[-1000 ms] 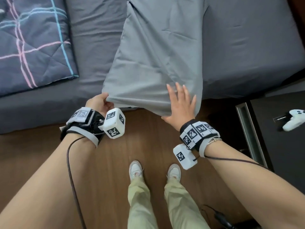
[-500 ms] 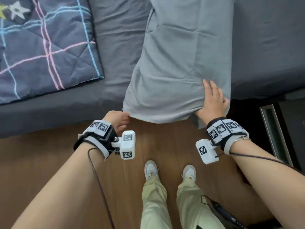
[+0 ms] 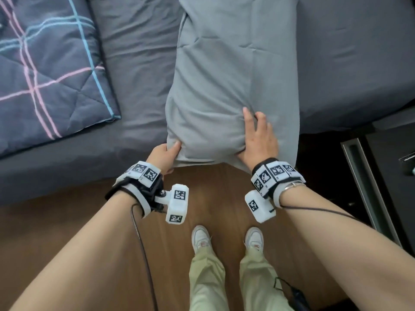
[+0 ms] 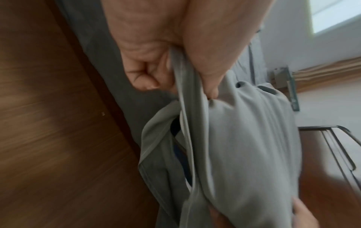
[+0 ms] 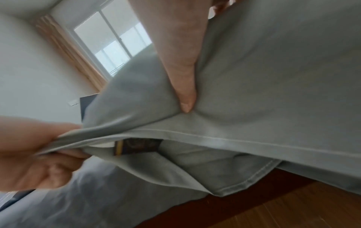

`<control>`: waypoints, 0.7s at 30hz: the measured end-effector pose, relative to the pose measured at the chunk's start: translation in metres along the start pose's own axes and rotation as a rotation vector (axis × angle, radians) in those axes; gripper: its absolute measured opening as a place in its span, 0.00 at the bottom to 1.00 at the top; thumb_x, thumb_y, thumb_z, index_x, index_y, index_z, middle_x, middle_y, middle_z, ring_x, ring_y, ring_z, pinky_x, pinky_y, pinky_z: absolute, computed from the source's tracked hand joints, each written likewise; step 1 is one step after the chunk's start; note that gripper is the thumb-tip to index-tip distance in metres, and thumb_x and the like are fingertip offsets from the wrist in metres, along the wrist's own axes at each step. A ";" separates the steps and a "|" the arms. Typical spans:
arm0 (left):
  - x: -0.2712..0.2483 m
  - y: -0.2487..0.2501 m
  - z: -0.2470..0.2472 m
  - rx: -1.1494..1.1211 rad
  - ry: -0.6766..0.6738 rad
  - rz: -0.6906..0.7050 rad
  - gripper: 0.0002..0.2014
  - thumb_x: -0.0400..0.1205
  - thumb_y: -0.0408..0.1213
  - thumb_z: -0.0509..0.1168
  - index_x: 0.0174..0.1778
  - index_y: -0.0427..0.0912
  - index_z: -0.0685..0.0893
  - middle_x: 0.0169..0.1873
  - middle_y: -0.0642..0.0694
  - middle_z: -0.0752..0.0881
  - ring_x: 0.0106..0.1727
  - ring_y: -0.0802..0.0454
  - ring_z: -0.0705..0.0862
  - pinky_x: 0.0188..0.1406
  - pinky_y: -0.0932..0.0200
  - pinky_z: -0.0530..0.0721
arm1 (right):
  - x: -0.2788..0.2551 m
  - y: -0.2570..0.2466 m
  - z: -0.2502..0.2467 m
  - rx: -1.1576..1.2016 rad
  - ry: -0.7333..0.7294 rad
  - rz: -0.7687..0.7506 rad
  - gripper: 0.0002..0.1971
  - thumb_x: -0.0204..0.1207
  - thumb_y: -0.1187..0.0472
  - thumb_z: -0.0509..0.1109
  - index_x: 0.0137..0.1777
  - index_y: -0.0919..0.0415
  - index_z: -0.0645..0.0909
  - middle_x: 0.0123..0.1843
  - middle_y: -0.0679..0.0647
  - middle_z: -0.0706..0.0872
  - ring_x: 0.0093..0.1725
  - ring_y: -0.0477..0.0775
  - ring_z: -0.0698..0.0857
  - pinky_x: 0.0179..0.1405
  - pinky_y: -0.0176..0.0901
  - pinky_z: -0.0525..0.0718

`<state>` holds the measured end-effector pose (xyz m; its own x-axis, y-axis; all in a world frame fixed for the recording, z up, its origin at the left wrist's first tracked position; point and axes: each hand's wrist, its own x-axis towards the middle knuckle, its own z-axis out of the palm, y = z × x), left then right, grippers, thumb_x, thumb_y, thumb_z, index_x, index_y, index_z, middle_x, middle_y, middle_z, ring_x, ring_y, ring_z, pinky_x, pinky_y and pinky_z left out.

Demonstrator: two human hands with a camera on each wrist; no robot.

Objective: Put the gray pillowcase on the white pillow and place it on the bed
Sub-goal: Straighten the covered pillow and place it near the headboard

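Observation:
The gray pillowcase (image 3: pixel 224 86) lies lengthwise on the dark bed (image 3: pixel 139 52), its open end overhanging the bed's edge toward me. The white pillow is almost wholly hidden inside; only a dark label (image 5: pixel 136 146) shows in the opening. My left hand (image 3: pixel 166 153) pinches the hem at the left corner, thumb on top, as the left wrist view (image 4: pixel 175 69) confirms. My right hand (image 3: pixel 258 140) grips the stuffed end, fingers spread on top. Its thumb (image 5: pixel 183 77) presses in from underneath.
A dark quilt (image 3: pixel 45 63) with pink and blue lines lies on the bed's left. A black nightstand (image 3: pixel 386 187) stands at the right by the bed. I stand on the wood floor (image 3: pixel 213 187); a cable and plug (image 3: pixel 296 295) lie near my right foot.
My right hand has gone from lying flat on the slack hanging end to gripping the stuffed end. The left hand has kept hold of the left corner of the hem.

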<state>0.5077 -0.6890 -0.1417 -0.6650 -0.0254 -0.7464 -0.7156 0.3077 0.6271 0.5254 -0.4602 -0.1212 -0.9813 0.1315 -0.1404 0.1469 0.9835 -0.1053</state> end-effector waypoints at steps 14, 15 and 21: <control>-0.075 -0.006 -0.027 -0.017 -0.100 0.036 0.18 0.85 0.47 0.58 0.29 0.45 0.69 0.18 0.49 0.64 0.16 0.56 0.60 0.21 0.65 0.61 | 0.036 -0.059 -0.056 0.467 0.076 0.019 0.12 0.73 0.73 0.60 0.55 0.61 0.73 0.49 0.64 0.84 0.47 0.66 0.82 0.40 0.51 0.73; -0.076 -0.009 -0.025 0.021 -0.117 0.009 0.19 0.85 0.47 0.58 0.29 0.45 0.67 0.19 0.48 0.64 0.16 0.56 0.60 0.21 0.65 0.61 | 0.033 -0.056 -0.051 0.469 0.044 -0.009 0.15 0.71 0.73 0.61 0.56 0.61 0.73 0.53 0.65 0.83 0.52 0.67 0.82 0.45 0.53 0.75; -0.062 -0.016 -0.018 0.103 -0.088 -0.119 0.18 0.84 0.51 0.56 0.51 0.40 0.80 0.43 0.40 0.82 0.42 0.45 0.83 0.38 0.57 0.79 | -0.001 -0.017 -0.032 0.327 -0.269 -0.047 0.31 0.67 0.50 0.76 0.70 0.51 0.72 0.67 0.57 0.74 0.70 0.60 0.71 0.67 0.53 0.69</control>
<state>0.5563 -0.7095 -0.1019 -0.5527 0.0144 -0.8332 -0.7593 0.4032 0.5107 0.5202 -0.4731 -0.0875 -0.9268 0.0081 -0.3755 0.1772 0.8909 -0.4183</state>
